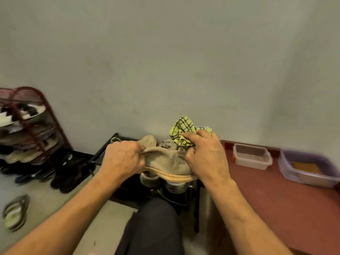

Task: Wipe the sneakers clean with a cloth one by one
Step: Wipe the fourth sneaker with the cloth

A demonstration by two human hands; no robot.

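- Knee (154,227): dark trouser leg at the lower centre, nearest the camera, between the 2 forearms.
- Sandals (15,211): 1 pair lying on the pale floor (55,196) at the lower left, blurred.
- Left hand (122,159): fingers curled round the heel end of the sneaker, gripping it firmly.
- Sneaker (169,162): beige mesh upper with a pale orange sole edge, held on its side in the air between the 2 hands, above the low black rack.
- Right hand (206,157): fingers closed round the bunched cloth, pressing it against the toe end of the sneaker.
- Cloth (182,129): yellow-green with dark check lines, crumpled, its free part sticking up above the right hand's knuckles.
- Black rack (184,199): low frame under the hands, holding other pale shoes (150,179) just beneath the held sneaker; further shoes (148,141) show behind the hands.
- Red-brown surface (276,199): to the right, bearing 1 clear plastic box (252,156) and 1 purple-tinted tub (309,168) with something yellow inside.
- Red wire rack (36,126): at the left against the wall, its shelves filled with footwear; dark shoes (68,173) lie on the floor at its foot.
- Wall (165,61): plain grey-green, behind everything.
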